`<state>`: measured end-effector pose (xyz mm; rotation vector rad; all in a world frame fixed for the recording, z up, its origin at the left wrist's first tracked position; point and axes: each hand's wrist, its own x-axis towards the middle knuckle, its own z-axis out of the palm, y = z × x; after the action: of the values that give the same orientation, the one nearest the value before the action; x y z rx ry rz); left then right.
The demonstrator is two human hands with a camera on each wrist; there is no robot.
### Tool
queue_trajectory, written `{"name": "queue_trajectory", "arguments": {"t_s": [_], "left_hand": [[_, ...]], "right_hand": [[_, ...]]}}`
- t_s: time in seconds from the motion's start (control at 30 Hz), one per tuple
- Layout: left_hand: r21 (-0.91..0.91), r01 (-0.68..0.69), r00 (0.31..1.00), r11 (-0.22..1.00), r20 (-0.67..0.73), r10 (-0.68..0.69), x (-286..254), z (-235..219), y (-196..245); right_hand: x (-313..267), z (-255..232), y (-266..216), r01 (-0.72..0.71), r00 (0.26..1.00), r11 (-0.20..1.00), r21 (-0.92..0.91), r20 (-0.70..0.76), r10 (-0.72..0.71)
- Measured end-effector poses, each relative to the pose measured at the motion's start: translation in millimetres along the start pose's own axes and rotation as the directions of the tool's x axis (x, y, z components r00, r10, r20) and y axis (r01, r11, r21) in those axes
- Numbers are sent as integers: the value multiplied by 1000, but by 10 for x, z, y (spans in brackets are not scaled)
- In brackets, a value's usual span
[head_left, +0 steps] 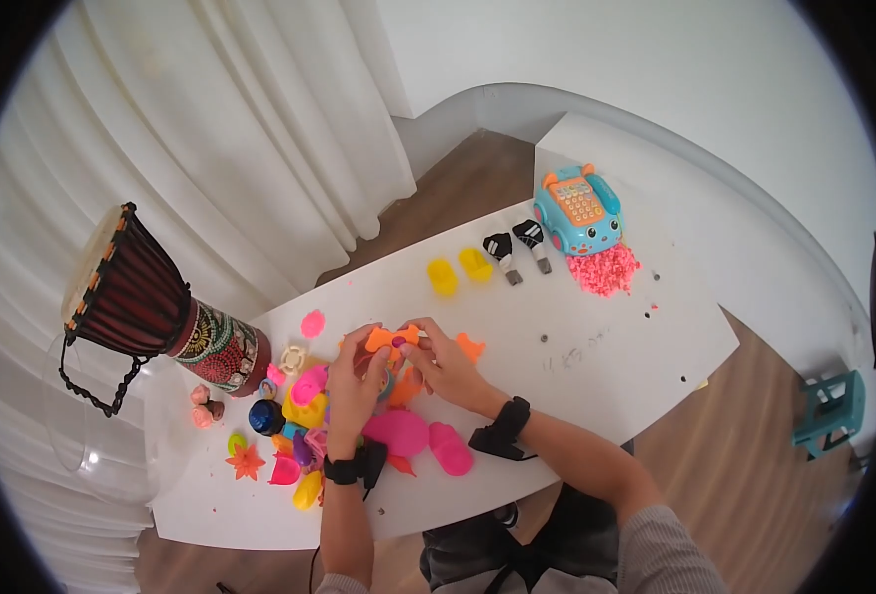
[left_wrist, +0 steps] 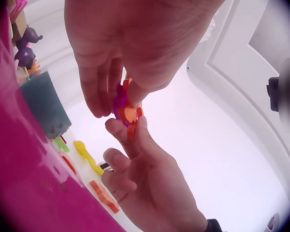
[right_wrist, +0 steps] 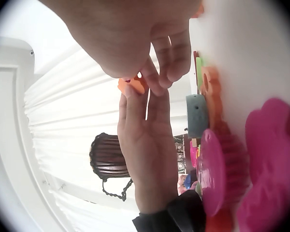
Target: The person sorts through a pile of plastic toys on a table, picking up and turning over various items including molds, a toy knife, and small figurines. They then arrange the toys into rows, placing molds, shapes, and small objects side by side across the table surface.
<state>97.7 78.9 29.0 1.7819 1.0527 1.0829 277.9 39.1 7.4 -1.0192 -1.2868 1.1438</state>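
Observation:
Both hands meet over the toy pile and pinch one small orange piece point(head_left: 390, 340) with a purple part on it. The left hand point(head_left: 353, 391) grips its left end, thumb on the near side. Its right end is between the thumb and fingers of the right hand point(head_left: 455, 374). In the left wrist view the purple part point(left_wrist: 120, 102) lies against the orange piece, with a bit of red beside it. The right wrist view shows the orange piece point(right_wrist: 132, 86) at the fingertips, partly covered by the right hand.
Bright toys, among them a pink piece point(head_left: 450, 449) and an orange star shape point(head_left: 246, 461), lie around the wrists. A drum point(head_left: 222, 342) stands at the left. Yellow pieces point(head_left: 443, 277), black-and-white items point(head_left: 504, 259), a toy phone point(head_left: 581, 212) and pink bits point(head_left: 604, 270) lie farther back.

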Motion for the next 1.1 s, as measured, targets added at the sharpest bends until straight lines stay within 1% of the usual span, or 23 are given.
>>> {"name": "queue_trajectory", "arguments": {"t_s": [0.03, 0.07, 0.2, 0.27, 0.3, 0.33, 0.37, 0.43, 0.57, 0.63, 0.67, 0.73, 0.77, 0.8, 0.83, 0.87, 0.9, 0.93, 1.0, 1.07, 1.1], "left_hand": [[-40, -6, 1000, 999, 14, 7, 4, -11, -40], [-40, -7, 1000, 999, 13, 7, 8, -26, -74], [-71, -34, 999, 997, 20, 35, 13, -44, -96], [-74, -36, 999, 997, 14, 37, 14, -57, -44], [-33, -24, 999, 999, 36, 26, 11, -66, -5], [8, -13, 998, 1000, 59, 13, 6, -72, 32], [7, -13, 998, 1000, 57, 13, 1, -73, 65], [100, -44, 997, 994, 70, 37, -9, -71, 133], [141, -77, 997, 987, 31, 74, -51, -55, 193], [203, -138, 990, 970, 51, 130, -63, -107, 178], [208, -120, 993, 971, 45, 113, -75, -103, 182], [102, -147, 989, 984, 32, 144, -124, -129, 201], [103, -143, 989, 984, 40, 140, -149, -134, 249], [127, -100, 995, 987, 25, 98, -188, -157, 252], [112, -77, 997, 991, 36, 74, -195, -184, 245], [90, -61, 997, 994, 48, 57, -193, -194, 244], [109, -97, 995, 989, 28, 94, -199, -191, 264], [115, -83, 996, 990, 26, 80, -207, -187, 244], [125, -140, 990, 982, -9, 142, -215, -175, 217], [158, -130, 991, 979, 7, 130, -212, -177, 189], [189, -124, 992, 974, 20, 122, -220, -178, 179]], "right_hand": [[1, 11, -1, -30, 999, 999, 17, -12, 30], [4, 21, -1, -59, 998, 998, 34, -23, 60], [20, 10, 66, -77, 997, 997, -12, 4, 77], [24, 1, 41, -42, 999, 998, -43, -24, 41], [28, -3, 38, -41, 999, 998, -45, -22, 40], [26, -7, 41, -4, 1000, 998, -59, -27, 2], [21, -7, 46, 33, 999, 997, -72, -32, -35], [26, -8, 72, 59, 997, 995, -76, -36, -62], [32, -15, 105, 143, 989, 982, -122, -21, -147], [28, -29, 83, 123, 992, 980, -156, -4, -126], [22, -10, 70, 106, 994, 978, -182, 10, -106], [-12, -1, 41, 62, 998, 982, -177, 15, -60], [-2, -8, 12, 37, 999, 982, -187, 12, -36], [-12, -10, -10, 1, 1000, 993, -114, 30, 2], [-14, -9, -13, -35, 998, 999, -40, 41, 37], [-13, 9, 15, -53, 997, 998, -17, 59, 54], [-11, 13, 41, -51, 997, 997, 50, 52, 48], [-7, 18, 39, -43, 998, 993, 112, 39, 39], [-9, 18, -25, -43, 998, 989, 143, 47, 36], [-21, 17, -37, -36, 998, 985, 169, 49, 28], [-29, 21, -32, -29, 1000, 977, 213, 4, 29]]}}
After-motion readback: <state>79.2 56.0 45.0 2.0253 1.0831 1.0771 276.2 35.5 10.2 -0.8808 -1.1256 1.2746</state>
